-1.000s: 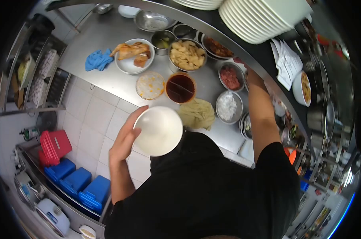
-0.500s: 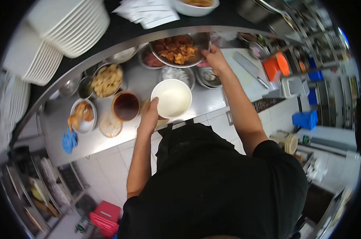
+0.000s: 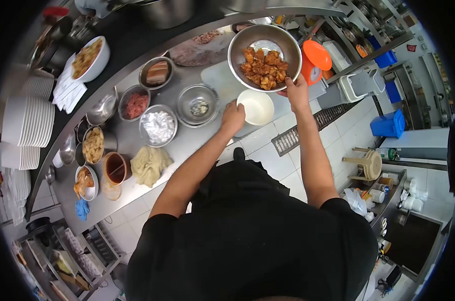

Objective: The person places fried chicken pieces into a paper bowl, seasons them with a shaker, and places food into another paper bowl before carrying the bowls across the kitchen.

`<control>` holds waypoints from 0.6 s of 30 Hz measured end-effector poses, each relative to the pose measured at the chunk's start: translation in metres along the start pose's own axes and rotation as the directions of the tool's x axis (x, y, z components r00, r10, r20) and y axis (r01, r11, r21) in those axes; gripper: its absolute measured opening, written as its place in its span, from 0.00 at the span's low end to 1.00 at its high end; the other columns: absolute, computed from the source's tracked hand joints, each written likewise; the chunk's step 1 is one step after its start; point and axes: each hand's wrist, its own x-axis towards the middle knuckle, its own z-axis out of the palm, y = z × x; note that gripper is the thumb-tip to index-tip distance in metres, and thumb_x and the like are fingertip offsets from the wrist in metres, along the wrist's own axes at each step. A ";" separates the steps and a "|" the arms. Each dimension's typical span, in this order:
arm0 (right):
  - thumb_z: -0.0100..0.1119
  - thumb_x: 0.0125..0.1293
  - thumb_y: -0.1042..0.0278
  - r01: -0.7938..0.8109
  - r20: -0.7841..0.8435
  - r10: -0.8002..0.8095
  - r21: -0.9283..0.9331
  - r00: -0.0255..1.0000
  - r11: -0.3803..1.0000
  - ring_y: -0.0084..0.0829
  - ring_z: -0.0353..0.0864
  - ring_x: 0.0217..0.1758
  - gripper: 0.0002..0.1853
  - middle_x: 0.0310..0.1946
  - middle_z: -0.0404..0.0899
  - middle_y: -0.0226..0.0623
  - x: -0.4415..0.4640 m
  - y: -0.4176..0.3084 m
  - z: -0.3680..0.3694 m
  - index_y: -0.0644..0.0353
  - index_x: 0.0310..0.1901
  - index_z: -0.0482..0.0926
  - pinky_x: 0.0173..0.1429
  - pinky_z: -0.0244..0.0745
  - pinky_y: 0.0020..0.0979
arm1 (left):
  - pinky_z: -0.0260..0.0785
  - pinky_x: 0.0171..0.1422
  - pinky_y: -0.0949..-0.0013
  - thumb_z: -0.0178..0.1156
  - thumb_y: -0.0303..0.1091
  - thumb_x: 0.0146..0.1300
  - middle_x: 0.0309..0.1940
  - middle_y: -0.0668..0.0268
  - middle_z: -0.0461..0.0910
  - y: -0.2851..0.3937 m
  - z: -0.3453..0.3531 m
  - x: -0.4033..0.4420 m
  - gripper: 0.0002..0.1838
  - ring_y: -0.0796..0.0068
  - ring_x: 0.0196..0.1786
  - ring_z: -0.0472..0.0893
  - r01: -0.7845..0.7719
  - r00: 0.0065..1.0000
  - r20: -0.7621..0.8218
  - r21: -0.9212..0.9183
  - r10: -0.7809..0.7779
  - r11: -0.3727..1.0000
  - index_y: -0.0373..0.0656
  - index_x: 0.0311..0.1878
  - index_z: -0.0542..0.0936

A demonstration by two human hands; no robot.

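Note:
My right hand (image 3: 295,94) grips the near rim of a steel mixing bowl (image 3: 236,64), which is tilted and shows several reddish-brown coated chunks (image 3: 264,69), maybe chicken, inside. Just below and to the left of it, my left hand (image 3: 233,118) is closed on the rim of a white round bowl (image 3: 258,111); the inside looks bare. Both bowls are over the right end of the steel counter, by a pale cutting board (image 3: 216,80). Part of the board is hidden behind them.
Steel bowls hold white chunks (image 3: 158,126), pink meat (image 3: 136,105) and sliced meat (image 3: 157,73). A beige cloth (image 3: 149,167), a brown tub of dark sauce (image 3: 116,168) and a blue glove (image 3: 82,208) lie leftward. An orange scale (image 3: 316,55) stands right.
The view has turned right. Both hands have carried the steel bowl and the white bowl rightward along the counter, still gripped. The beige cloth now shows beside the sauce tub.

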 end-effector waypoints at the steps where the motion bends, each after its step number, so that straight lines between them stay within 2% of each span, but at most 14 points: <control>1: 0.50 0.80 0.74 -0.003 -0.001 0.003 0.005 1.000 1.000 0.30 0.90 0.40 0.15 0.49 0.85 0.40 0.012 0.006 -0.009 0.62 0.65 0.73 0.36 0.91 0.30 | 0.66 0.73 0.45 0.46 0.41 0.75 0.57 0.37 0.80 0.000 0.011 0.012 0.25 0.36 0.65 0.76 -0.032 0.995 -0.095 0.018 0.034 0.999 0.29 0.63 0.76; 2: 0.50 0.80 0.75 0.010 0.003 -0.010 -0.027 1.000 1.000 0.29 0.90 0.40 0.14 0.47 0.85 0.39 0.027 0.019 -0.018 0.61 0.63 0.74 0.36 0.91 0.29 | 0.66 0.73 0.44 0.48 0.40 0.75 0.57 0.38 0.80 -0.001 0.020 0.021 0.24 0.37 0.65 0.76 -0.061 0.980 -0.187 0.040 0.067 0.997 0.30 0.63 0.76; 3: 0.51 0.80 0.76 0.014 -0.001 -0.014 0.019 1.000 1.000 0.28 0.88 0.39 0.14 0.47 0.84 0.39 0.034 0.029 -0.022 0.62 0.63 0.74 0.35 0.91 0.28 | 0.66 0.73 0.44 0.50 0.39 0.75 0.57 0.38 0.80 -0.001 0.025 0.028 0.23 0.37 0.65 0.76 -0.088 0.955 -0.278 0.061 0.101 0.994 0.30 0.62 0.77; 4: 0.52 0.79 0.77 0.023 -0.002 -0.022 0.063 1.000 0.998 0.27 0.87 0.39 0.14 0.46 0.82 0.38 0.040 0.035 -0.021 0.62 0.63 0.75 0.34 0.91 0.28 | 0.65 0.75 0.47 0.54 0.38 0.74 0.61 0.38 0.78 0.001 0.022 0.037 0.25 0.40 0.67 0.75 -0.063 0.964 -0.256 0.042 0.072 0.997 0.28 0.66 0.75; 6: 0.54 0.77 0.78 0.055 0.008 -0.057 0.138 0.998 0.989 0.25 0.85 0.38 0.13 0.45 0.80 0.36 0.052 0.046 -0.015 0.64 0.60 0.75 0.32 0.90 0.27 | 0.63 0.77 0.50 0.54 0.39 0.75 0.65 0.38 0.76 0.007 0.021 0.050 0.27 0.41 0.70 0.74 -0.033 0.939 -0.344 -0.047 0.015 0.998 0.27 0.69 0.72; 7: 0.54 0.78 0.78 0.096 0.013 -0.098 0.117 0.995 0.989 0.25 0.86 0.39 0.13 0.46 0.81 0.36 0.057 0.053 -0.013 0.63 0.60 0.75 0.33 0.90 0.26 | 0.63 0.79 0.52 0.55 0.40 0.76 0.67 0.38 0.74 0.011 0.020 0.051 0.29 0.42 0.71 0.74 -0.017 0.922 -0.388 -0.091 -0.019 0.996 0.27 0.71 0.71; 8: 0.53 0.79 0.78 0.134 0.019 -0.137 0.099 0.990 0.986 0.25 0.87 0.40 0.12 0.47 0.81 0.36 0.060 0.061 -0.011 0.62 0.60 0.75 0.35 0.90 0.26 | 0.59 0.81 0.56 0.54 0.42 0.78 0.73 0.39 0.70 0.016 0.020 0.053 0.32 0.46 0.76 0.70 0.022 0.917 -0.391 -0.159 -0.083 0.987 0.26 0.75 0.66; 9: 0.52 0.79 0.77 0.172 0.022 -0.175 0.083 0.984 0.982 0.26 0.88 0.42 0.12 0.49 0.82 0.37 0.061 0.066 -0.006 0.62 0.60 0.75 0.36 0.90 0.25 | 0.59 0.82 0.56 0.53 0.43 0.79 0.73 0.39 0.69 0.026 0.015 0.054 0.32 0.46 0.77 0.69 -0.017 0.902 -0.426 -0.210 -0.076 0.978 0.26 0.75 0.65; 10: 0.55 0.77 0.78 0.197 -0.007 -0.197 0.111 0.980 0.974 0.23 0.84 0.38 0.09 0.43 0.81 0.36 0.057 0.062 -0.001 0.65 0.55 0.76 0.33 0.89 0.26 | 0.58 0.82 0.56 0.52 0.44 0.80 0.74 0.39 0.69 0.039 0.010 0.054 0.33 0.47 0.78 0.69 -0.057 0.886 -0.458 -0.259 -0.070 0.964 0.26 0.76 0.65; 11: 0.55 0.77 0.77 0.209 -0.001 -0.211 0.126 0.977 0.970 0.23 0.84 0.37 0.08 0.41 0.81 0.36 0.055 0.064 0.004 0.65 0.54 0.76 0.34 0.89 0.27 | 0.57 0.83 0.56 0.50 0.46 0.81 0.75 0.39 0.68 0.052 0.005 0.054 0.33 0.48 0.78 0.68 -0.102 0.870 -0.488 -0.305 -0.064 0.947 0.27 0.76 0.64; 12: 0.55 0.78 0.76 0.224 0.003 -0.227 0.140 0.974 0.964 0.23 0.84 0.36 0.07 0.40 0.81 0.36 0.055 0.068 0.008 0.66 0.53 0.76 0.34 0.89 0.27 | 0.55 0.84 0.57 0.44 0.53 0.84 0.76 0.41 0.66 0.070 -0.001 0.052 0.36 0.48 0.80 0.66 -0.126 0.878 -0.476 -0.308 -0.038 0.943 0.28 0.78 0.62; 15: 0.57 0.78 0.73 0.280 0.005 -0.282 0.088 0.960 0.956 0.24 0.84 0.35 0.06 0.36 0.82 0.37 0.053 0.081 0.009 0.66 0.50 0.75 0.35 0.86 0.30 | 0.53 0.84 0.57 0.39 0.60 0.84 0.78 0.45 0.65 0.051 -0.004 0.097 0.40 0.51 0.80 0.64 -0.240 0.878 -0.479 -0.417 0.012 0.877 0.29 0.78 0.62; 18: 0.59 0.77 0.71 0.398 -0.017 -0.398 -0.024 0.917 0.917 0.27 0.84 0.33 0.07 0.34 0.83 0.39 0.052 0.083 0.010 0.65 0.48 0.75 0.37 0.82 0.32 | 0.67 0.70 0.61 0.40 0.62 0.83 0.62 0.56 0.75 0.081 -0.005 0.098 0.34 0.66 0.60 0.76 -0.154 0.892 -0.393 -0.729 -0.224 0.667 0.38 0.70 0.71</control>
